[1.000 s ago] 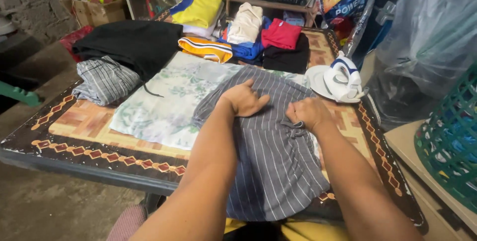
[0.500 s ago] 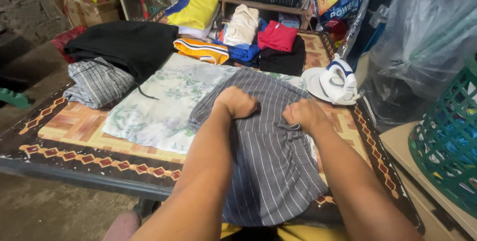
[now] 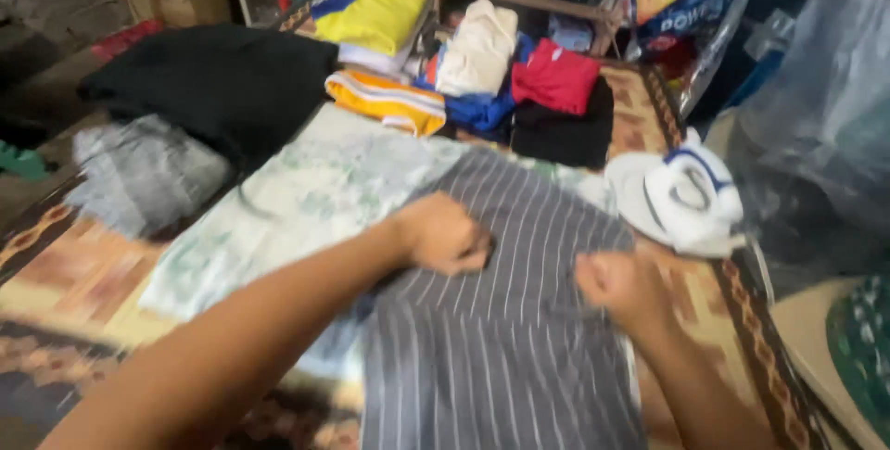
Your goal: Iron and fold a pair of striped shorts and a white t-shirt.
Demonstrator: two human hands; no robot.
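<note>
— Where's the striped grey garment (image 3: 501, 320)?
— On the surface (image 3: 65, 274), just left of the white iron (image 3: 691, 192); partly over a floral cloth (image 3: 306, 200).
— And the hands?
— Left hand (image 3: 443, 233) and right hand (image 3: 619, 283) both fisted, bunching its fabric.

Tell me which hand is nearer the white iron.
Right. The right hand rests closed on the striped garment just below and left of the iron; the left hand grips the same garment farther left, away from it.

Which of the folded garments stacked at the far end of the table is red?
The red garment, lying on the black pile, right of the cream one; the others are yellow, orange-striped and blue.
</note>
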